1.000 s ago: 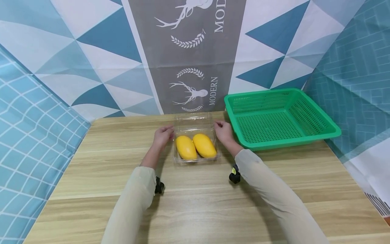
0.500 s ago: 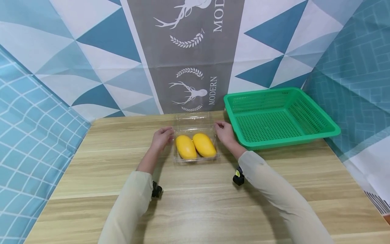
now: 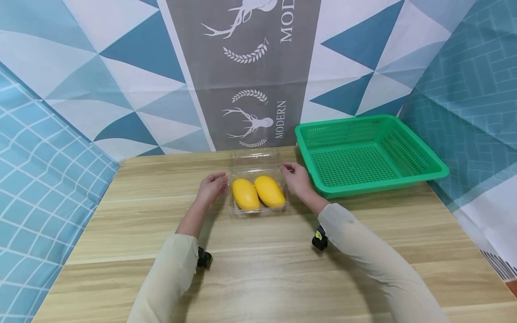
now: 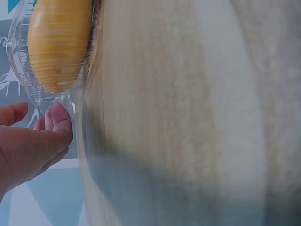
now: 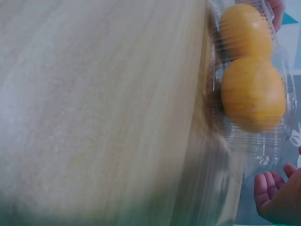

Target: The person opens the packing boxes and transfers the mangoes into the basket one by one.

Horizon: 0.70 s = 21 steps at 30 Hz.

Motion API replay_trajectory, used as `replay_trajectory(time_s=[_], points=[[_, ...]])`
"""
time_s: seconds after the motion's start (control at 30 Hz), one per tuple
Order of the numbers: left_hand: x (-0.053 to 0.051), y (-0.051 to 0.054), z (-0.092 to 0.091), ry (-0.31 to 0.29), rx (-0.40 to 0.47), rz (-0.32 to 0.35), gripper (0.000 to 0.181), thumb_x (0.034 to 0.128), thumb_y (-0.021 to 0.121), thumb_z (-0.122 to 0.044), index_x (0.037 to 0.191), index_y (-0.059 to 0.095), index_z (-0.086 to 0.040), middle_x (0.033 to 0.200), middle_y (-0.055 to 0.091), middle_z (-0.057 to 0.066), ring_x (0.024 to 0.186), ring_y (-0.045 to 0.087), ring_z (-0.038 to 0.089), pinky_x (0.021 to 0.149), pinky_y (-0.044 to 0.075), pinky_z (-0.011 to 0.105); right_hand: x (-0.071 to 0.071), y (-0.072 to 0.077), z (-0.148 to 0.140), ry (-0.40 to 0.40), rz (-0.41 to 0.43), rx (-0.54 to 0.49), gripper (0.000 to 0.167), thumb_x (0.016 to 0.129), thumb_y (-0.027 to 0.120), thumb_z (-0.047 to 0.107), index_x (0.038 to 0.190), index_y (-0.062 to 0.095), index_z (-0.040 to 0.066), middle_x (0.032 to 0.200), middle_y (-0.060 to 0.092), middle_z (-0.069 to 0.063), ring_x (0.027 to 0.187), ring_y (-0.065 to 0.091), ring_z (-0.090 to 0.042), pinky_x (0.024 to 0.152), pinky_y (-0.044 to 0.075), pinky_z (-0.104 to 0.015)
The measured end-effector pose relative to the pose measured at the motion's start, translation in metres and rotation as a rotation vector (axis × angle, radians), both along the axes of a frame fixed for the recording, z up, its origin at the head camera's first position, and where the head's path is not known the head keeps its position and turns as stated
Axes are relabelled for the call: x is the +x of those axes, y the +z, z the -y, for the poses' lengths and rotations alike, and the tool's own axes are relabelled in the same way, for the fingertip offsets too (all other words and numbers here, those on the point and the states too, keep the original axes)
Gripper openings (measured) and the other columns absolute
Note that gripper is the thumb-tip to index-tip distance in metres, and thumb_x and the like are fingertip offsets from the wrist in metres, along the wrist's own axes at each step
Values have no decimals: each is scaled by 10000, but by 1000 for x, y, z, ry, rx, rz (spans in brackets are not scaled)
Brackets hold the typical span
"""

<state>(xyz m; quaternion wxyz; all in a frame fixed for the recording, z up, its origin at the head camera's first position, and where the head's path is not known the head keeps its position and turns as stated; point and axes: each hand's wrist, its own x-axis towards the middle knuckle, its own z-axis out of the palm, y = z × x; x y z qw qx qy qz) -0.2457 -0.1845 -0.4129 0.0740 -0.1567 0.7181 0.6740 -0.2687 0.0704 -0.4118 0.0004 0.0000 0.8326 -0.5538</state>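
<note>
A clear plastic clamshell box (image 3: 258, 212) lies on the table with its lid (image 3: 255, 160) raised at the back. Two yellow mangoes (image 3: 245, 194) lie side by side inside it. At the box's left side is my left hand (image 3: 211, 188); in the left wrist view its thumb stands apart from loosely bent fingers (image 4: 61, 117), with nothing between them. My right hand (image 3: 298, 180) is by the box's right rear corner. The right wrist view shows its fingers (image 5: 268, 188) loosely bent, a small gap from the box wall, holding nothing; its thumb is mostly cut off.
A green plastic basket (image 3: 381, 181) stands to the right, close beside my right hand. The wood-grain table (image 3: 258, 269) reaches back to a patterned cloth wall (image 3: 242, 72), with more cloth at both sides.
My left hand has drawn slightly left and toward me, away from the box's side. My right hand has eased back a little toward me. The box and mangoes stay put.
</note>
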Motion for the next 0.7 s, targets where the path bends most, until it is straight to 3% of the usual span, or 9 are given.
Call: replay_trajectory(time_s=[0.4,0.7], points=[[7,1,-1,-18,18,-3,457,962,497,-162,1373,397,9,1214,474,114,926,540,137,781,520,193,12,9,-1,15,-49,34,353,952,509,222,1223,576,7,1163,612,-146,1024,569,-267,860,500,-362],[12,-1,-2,-12,31,-4,442,963,491,-137,1362,397,28,1320,450,201,892,549,133,762,530,201,15,13,-2,24,-65,21,362,935,538,246,1216,580,21,1133,615,-129,1011,569,-256,848,504,-363]])
